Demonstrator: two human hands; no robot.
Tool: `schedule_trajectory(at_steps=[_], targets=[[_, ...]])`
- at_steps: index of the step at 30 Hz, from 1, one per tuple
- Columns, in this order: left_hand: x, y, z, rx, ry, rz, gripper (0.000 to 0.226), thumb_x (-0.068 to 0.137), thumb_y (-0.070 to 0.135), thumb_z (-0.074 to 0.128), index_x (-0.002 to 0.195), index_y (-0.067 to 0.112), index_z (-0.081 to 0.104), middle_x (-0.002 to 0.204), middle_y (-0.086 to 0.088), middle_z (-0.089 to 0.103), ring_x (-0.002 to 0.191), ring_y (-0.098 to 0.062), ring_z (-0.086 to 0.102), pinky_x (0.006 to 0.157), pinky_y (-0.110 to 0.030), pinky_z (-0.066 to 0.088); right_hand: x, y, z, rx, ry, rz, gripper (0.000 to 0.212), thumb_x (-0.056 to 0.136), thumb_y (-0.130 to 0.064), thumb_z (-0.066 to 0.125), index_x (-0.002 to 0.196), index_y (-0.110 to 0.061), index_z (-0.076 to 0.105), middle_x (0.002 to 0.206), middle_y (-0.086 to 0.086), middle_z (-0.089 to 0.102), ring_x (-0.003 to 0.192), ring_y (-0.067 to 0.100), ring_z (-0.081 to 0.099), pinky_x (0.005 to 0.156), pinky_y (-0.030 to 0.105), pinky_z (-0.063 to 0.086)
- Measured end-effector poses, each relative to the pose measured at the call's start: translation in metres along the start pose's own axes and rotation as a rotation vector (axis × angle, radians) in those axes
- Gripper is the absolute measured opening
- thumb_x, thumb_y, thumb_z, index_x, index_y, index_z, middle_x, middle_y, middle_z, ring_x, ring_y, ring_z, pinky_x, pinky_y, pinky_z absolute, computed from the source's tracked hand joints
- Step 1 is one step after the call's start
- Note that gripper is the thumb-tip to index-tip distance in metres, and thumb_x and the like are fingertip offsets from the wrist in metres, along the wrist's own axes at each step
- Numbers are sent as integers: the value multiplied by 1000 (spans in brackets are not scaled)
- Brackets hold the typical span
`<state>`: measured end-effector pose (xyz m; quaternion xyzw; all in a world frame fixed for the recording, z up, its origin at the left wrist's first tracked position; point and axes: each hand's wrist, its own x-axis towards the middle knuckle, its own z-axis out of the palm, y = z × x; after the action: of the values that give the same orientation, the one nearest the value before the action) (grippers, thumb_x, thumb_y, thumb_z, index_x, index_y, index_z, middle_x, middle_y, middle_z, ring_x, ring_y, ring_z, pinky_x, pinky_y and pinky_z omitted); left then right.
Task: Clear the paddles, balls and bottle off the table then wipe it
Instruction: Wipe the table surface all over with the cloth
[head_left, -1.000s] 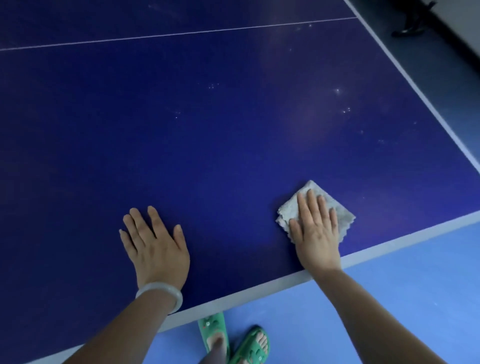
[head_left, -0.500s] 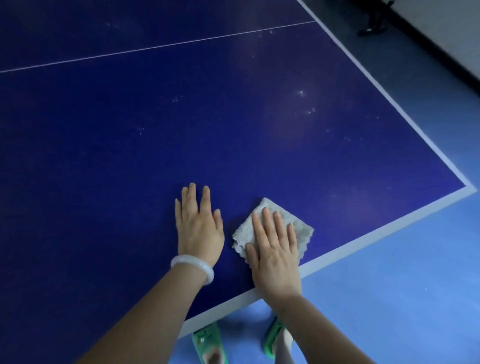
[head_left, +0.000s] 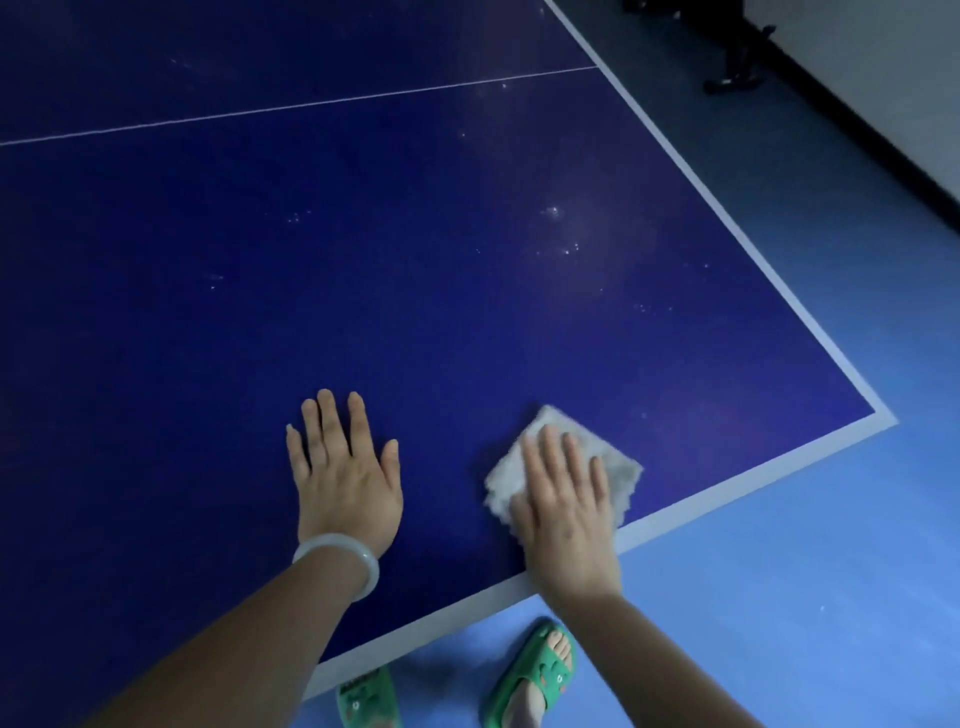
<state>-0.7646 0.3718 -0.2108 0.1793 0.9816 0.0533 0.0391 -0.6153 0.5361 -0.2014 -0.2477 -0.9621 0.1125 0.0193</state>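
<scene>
A dark blue table-tennis tabletop with white border lines fills most of the head view, its near right corner showing at the right. A thin white line crosses the far part of the surface, and small pale specks are scattered over the right-hand area.

The right hand lies flat, fingers straight and close together, pressing down on a folded pale grey fluffy cloth. The cloth sits on the tabletop just inside the white near edge line, not far from the corner; its far tip and right side stick out from under the fingers. The hand and cloth look slightly blurred.

The left hand rests palm down on the bare blue surface, fingers straight and a little spread, holding nothing. It is beside the cloth hand but clearly apart from it. A smooth white bangle circles the left wrist.

Below the tabletop edge, on the light blue floor, the person's feet wear green slide sandals. At the top right a dark stand base stands on the floor near a pale wall with a dark skirting.
</scene>
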Motion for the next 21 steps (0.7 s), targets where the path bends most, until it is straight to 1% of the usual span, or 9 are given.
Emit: schedule_trajectory(at_steps=[2, 3, 5, 8, 10, 13, 16, 19, 21], targets=[[0, 0, 0, 13, -6, 2, 67, 100, 45, 18, 155, 6, 14, 160, -22, 10, 150, -35, 5, 122, -53, 6, -9, 6, 0, -30, -82, -310, 57, 100, -39, 33, 154, -21, 28, 162, -2, 21, 150, 22, 16, 120, 45, 12], [0, 0, 0, 23, -8, 1, 67, 100, 45, 18, 155, 7, 15, 160, -22, 11, 150, -35, 6, 122, -53, 6, -2, 22, -4, -44, -89, -384, 57, 100, -40, 34, 153, -21, 30, 161, -2, 22, 149, 22, 19, 119, 44, 13], [0, 0, 0, 31, -8, -5, 67, 100, 45, 17, 155, 8, 15, 161, -21, 11, 150, -34, 5, 122, -52, 6, 18, 59, -12, -77, -75, -288, 57, 99, -40, 31, 152, -20, 32, 160, -1, 24, 148, 24, 22, 120, 44, 14], [0, 2, -1, 18, -4, -12, 67, 99, 46, 15, 155, 9, 13, 161, -20, 9, 151, -32, 2, 122, -51, 5, 52, 100, -24, -13, 5, 240, 53, 105, -35, 30, 155, -18, 22, 163, 3, 16, 151, 24, 11, 121, 47, 7], [0, 3, -2, 12, -2, -17, 67, 99, 45, 16, 155, 10, 12, 162, -19, 8, 151, -31, 2, 122, -51, 5, 60, 91, -21, -11, 26, 383, 56, 105, -37, 28, 156, -19, 14, 164, 3, 9, 152, 23, 3, 122, 46, 1], [-1, 5, -4, 1, -6, -22, 66, 99, 44, 17, 155, 9, 12, 162, -19, 7, 151, -31, 1, 122, -51, 4, 51, 63, -11, -39, 9, 201, 57, 104, -42, 18, 156, -20, 13, 163, 1, 7, 152, 22, 1, 122, 41, -4], [-1, 7, -6, -5, -22, -25, 66, 99, 43, 20, 155, 8, 12, 162, -20, 7, 151, -32, 1, 122, -51, 3, 48, 63, -12, -82, -62, 105, 62, 99, -46, 4, 157, -24, 5, 164, -3, -2, 151, 18, -11, 120, 37, -14], [7, 15, -9, -130, -26, -78, 61, 101, 33, 35, 153, 5, 22, 161, -20, 10, 150, -33, 2, 122, -50, 3, 51, 71, -13, -113, -96, 54, 59, 102, -45, 10, 157, -25, -2, 164, -4, -8, 149, 17, -18, 120, 38, -15], [12, 36, -11, -253, -14, -46, 54, 101, 23, 43, 149, 4, 32, 160, -18, 17, 150, -31, 8, 123, -46, 6, 53, 71, -15, -114, -111, 48, 59, 103, -44, 14, 157, -25, -2, 163, -4, -9, 149, 17, -18, 121, 39, -14]])
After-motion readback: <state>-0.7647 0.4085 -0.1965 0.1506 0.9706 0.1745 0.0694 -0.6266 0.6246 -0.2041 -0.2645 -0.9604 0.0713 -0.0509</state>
